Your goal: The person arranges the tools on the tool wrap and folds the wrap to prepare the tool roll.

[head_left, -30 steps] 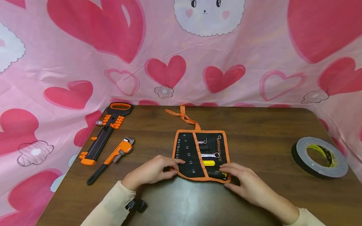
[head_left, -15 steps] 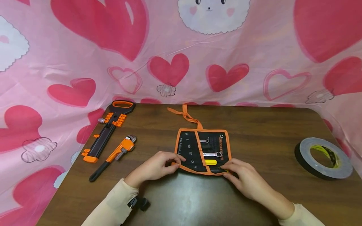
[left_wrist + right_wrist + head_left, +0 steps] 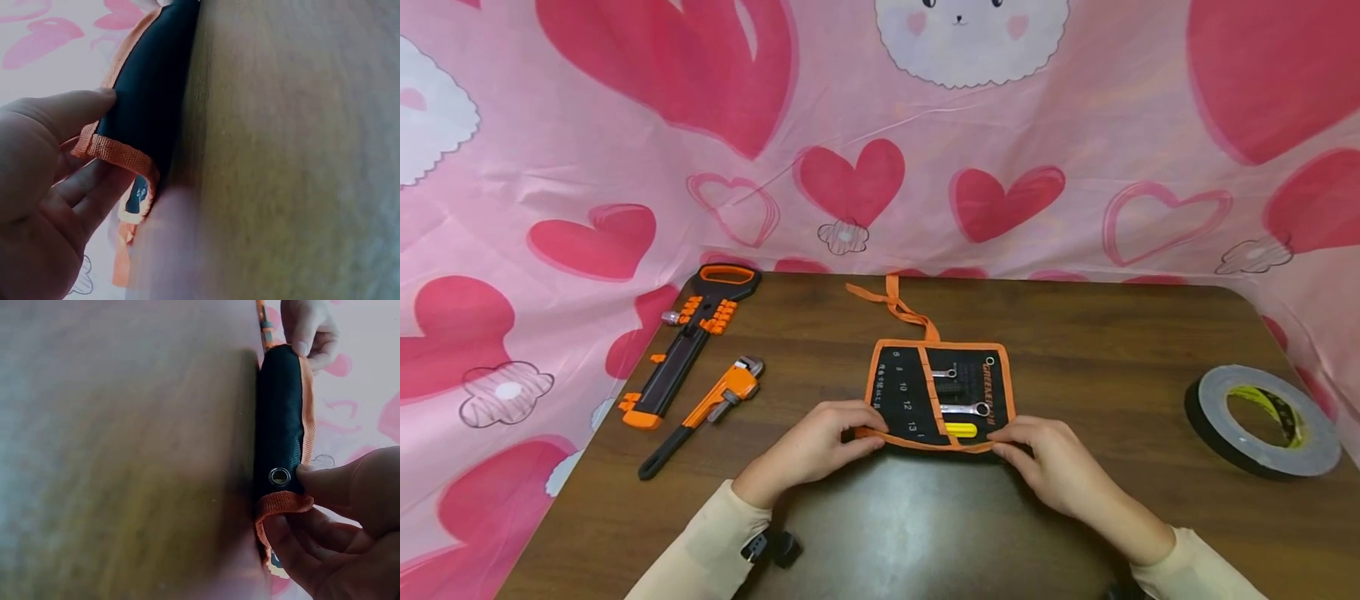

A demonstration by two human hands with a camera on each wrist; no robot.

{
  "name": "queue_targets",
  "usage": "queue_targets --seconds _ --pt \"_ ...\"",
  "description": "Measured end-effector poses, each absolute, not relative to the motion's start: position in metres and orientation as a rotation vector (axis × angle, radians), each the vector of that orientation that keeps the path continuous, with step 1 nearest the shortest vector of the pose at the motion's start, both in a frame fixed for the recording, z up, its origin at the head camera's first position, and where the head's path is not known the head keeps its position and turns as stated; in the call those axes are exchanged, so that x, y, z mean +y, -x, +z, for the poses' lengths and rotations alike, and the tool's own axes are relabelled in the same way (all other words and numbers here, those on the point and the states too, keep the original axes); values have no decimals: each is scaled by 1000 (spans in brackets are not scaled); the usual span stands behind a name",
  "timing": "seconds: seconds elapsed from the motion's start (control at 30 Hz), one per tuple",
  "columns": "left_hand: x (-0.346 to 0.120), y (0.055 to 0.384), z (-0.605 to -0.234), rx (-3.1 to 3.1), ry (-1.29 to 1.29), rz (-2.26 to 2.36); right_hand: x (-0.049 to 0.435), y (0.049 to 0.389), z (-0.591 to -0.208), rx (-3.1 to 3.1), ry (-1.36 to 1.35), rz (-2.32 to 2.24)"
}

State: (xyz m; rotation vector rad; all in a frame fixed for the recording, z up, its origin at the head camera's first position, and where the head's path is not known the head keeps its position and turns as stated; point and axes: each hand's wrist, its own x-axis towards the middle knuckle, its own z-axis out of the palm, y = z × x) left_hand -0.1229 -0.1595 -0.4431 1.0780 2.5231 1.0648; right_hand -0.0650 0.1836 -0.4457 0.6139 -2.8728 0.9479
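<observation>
A black tool pouch (image 3: 904, 383) with orange edging lies in the middle of the table, its near edge lifted and curling upward. My left hand (image 3: 818, 446) pinches the near left corner between thumb and fingers. At the near right corner, my right hand (image 3: 1051, 458) pinches the edge the same way. Pockets hold two silver wrenches (image 3: 966, 409) and a yellow-handled tool (image 3: 961, 430). The right wrist view shows a metal eyelet (image 3: 279, 477) on the pouch's underside. An orange tie strap (image 3: 912, 317) runs from the far edge toward the back.
To the left lie an orange pipe wrench (image 3: 711, 412) and a black-and-orange tool holder (image 3: 688, 350). A thick roll of tape (image 3: 1210, 417) sits at the right. A pink heart-print cloth (image 3: 917, 167) hangs behind the table's back edge.
The pouch's near edge has risen and curled away from me, covering the lower printed number. The right hand has moved from resting at the corner to pinching it.
</observation>
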Motion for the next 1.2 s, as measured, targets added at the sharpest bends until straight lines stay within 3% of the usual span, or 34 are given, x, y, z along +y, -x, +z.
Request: queue_targets --seconds 0.47,1.2 --pt "-150 134 -445 2535 -812 1049 186 76 -441 -3003 -487 1070" --pt "-143 147 -441 2458 -655 1091 188 89 -437 -3087 -442 1172"
